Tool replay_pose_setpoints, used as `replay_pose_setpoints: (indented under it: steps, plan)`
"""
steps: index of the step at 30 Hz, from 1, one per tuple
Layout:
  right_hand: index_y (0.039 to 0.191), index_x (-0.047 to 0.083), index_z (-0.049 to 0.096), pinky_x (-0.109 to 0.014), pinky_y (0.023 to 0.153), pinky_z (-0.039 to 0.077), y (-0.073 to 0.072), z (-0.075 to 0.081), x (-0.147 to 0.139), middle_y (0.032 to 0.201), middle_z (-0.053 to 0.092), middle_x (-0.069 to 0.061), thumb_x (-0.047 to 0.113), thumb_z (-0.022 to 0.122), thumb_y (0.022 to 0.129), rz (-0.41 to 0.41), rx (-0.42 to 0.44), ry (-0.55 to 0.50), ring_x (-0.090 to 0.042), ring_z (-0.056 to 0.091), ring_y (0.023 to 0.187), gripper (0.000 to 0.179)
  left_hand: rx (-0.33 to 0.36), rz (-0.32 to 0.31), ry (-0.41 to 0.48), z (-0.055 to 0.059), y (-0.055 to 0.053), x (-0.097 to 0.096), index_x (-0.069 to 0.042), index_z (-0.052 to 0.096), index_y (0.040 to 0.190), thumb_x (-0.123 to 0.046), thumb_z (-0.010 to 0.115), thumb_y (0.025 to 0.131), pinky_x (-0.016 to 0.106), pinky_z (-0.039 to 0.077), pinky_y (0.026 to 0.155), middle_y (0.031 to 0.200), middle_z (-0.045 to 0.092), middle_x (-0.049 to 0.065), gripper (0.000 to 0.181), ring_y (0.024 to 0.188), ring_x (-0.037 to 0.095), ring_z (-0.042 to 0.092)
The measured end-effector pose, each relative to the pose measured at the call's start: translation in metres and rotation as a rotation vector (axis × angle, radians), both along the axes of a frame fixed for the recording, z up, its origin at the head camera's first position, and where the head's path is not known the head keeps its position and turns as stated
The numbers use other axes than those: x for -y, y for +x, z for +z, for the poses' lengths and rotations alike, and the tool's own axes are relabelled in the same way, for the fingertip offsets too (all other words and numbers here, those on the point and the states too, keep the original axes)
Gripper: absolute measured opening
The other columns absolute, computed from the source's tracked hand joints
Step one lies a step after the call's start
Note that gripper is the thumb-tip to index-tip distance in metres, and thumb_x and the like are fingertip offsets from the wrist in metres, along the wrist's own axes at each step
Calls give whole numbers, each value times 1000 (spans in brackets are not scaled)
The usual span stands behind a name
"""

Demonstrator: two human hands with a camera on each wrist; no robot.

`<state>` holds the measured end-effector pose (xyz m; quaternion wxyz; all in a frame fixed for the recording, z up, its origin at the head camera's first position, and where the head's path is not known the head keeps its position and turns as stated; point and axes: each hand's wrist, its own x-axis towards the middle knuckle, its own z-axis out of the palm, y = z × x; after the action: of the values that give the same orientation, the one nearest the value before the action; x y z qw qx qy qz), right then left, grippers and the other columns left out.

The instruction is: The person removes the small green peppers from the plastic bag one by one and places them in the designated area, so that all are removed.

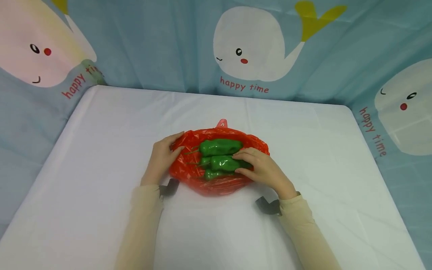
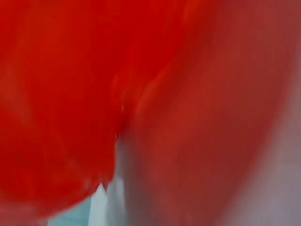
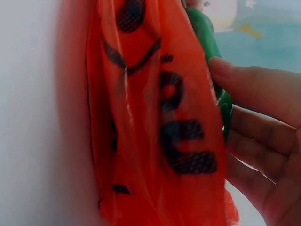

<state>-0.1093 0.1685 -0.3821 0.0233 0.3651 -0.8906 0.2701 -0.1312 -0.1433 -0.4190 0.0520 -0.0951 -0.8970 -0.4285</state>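
Observation:
A red plastic bag (image 1: 190,170) lies opened out in the middle of the white table, with several glossy green peppers in it. The far pepper (image 1: 219,147) lies lengthwise, its thin stem pointing left. Nearer is another pepper (image 1: 222,163), whose right end my right hand (image 1: 264,168) grips between thumb and fingers. A third, nearest pepper (image 1: 213,174) is partly covered. My left hand (image 1: 161,159) holds the bag's left rim, thumb over the edge. Red plastic (image 2: 56,94) fills most of the left wrist view. Beside the printed bag side, the right wrist view shows my thumb (image 3: 254,87) against green pepper.
A white cloth covers the table (image 1: 101,150). Blue curtains (image 1: 162,48) with whale prints hang behind it and along both sides. A small red flap (image 1: 221,123) of the bag sticks out at the far side. Dark straps (image 1: 268,205) sit at both wrists.

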Motion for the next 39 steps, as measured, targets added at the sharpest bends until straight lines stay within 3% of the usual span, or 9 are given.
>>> replay_pose_setpoints:
  steps: [9,16,30,39]
  plan:
    - [115,7,66,-38,94,49,-3,-6,4,115,62,-6,18,80,77,-40,60,-32,-22,54,111,42,-62,99,130,-9,0,-2,-2,61,123,0,68,85,39,50,92,121,62,16,39,113,31,57]
    - [117,7,65,-40,95,48,-4,-6,2,117,61,-8,13,80,76,-48,51,-43,-23,53,113,44,-118,125,195,-10,-3,-4,-1,64,120,3,69,83,29,51,85,119,63,16,37,110,29,60]
    - [111,3,67,-36,91,50,-10,-19,0,107,66,-8,5,82,70,-14,-20,-234,-23,59,105,43,-94,152,263,-16,-5,-3,0,65,118,1,69,83,24,51,84,116,64,16,35,107,28,62]
    - [110,2,67,-35,91,50,-12,-17,-1,106,67,-8,3,83,69,-35,-26,-300,-23,60,104,44,-58,149,263,-10,-3,-3,1,64,119,1,69,83,25,51,85,118,63,16,36,108,28,61]
